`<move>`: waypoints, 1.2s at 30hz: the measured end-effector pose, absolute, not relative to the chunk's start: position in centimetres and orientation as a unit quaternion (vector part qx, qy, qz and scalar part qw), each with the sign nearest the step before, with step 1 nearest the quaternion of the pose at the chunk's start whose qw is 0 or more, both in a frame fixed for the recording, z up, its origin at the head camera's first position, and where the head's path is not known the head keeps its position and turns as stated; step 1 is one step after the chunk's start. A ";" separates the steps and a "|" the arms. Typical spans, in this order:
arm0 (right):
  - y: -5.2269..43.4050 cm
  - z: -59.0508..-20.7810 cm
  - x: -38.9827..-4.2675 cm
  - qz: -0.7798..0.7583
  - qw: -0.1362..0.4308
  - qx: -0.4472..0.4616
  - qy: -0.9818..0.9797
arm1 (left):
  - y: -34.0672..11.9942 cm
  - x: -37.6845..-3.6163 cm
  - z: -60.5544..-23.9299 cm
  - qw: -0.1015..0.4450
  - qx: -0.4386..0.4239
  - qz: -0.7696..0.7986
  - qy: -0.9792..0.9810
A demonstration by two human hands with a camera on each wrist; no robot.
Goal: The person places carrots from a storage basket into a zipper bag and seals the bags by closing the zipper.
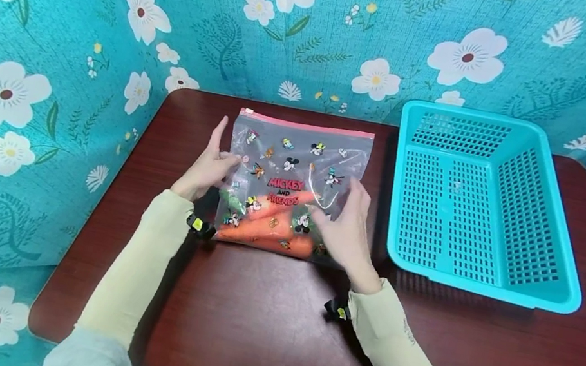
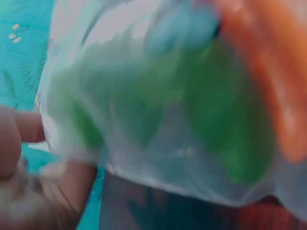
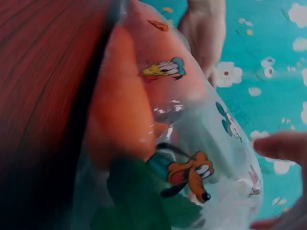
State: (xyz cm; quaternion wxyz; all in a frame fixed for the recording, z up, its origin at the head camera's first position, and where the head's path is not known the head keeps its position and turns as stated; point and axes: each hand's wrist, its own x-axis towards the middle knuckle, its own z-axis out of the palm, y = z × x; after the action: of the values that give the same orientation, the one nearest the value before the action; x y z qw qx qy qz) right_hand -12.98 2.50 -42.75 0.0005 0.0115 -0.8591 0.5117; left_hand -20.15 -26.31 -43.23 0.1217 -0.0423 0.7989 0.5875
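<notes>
A clear zip bag (image 1: 273, 130) with cartoon prints and a pink zip strip lies on the table, its top toward the far edge. Through the plastic I see several orange carrots (image 1: 271, 229) and some green produce (image 2: 225, 115), whose kind is blurred. My left hand (image 1: 209, 165) is at the bag's left edge, index finger extended and thumb against the plastic. At the right edge is my right hand (image 1: 345, 228), its thumb over the bag's front and its fingers along the side. The right wrist view shows that thumb and fingers spread apart.
A turquoise plastic basket (image 1: 529, 291) with slotted walls stands right of the bag on the dark red wooden table (image 1: 245, 318). Turquoise flowered cloth (image 1: 331, 33) hangs behind and along the left. A black strap device (image 1: 201, 227) sits at my left wrist.
</notes>
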 end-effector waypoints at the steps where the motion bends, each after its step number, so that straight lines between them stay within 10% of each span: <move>1: 2.5 -42.8 -12.7 0.478 0.013 0.031 -0.878 | -26.1 -20.2 -43.3 0.113 -0.043 0.583 0.804; 13: 1.8 -42.6 -11.2 0.259 -0.041 0.214 -0.941 | -23.8 -16.3 -43.0 0.122 0.129 0.294 0.939; 36: 2.3 -44.4 -12.9 0.176 -0.092 0.134 -0.971 | -20.5 -14.8 -44.4 0.160 0.221 0.154 0.950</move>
State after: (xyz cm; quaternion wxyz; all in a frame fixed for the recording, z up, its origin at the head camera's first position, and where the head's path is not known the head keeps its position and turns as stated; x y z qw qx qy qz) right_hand -12.88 2.29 -44.38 -0.0925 0.1336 -0.9708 0.1765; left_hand -14.83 -20.52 -44.41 0.1597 0.2210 0.9497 0.1544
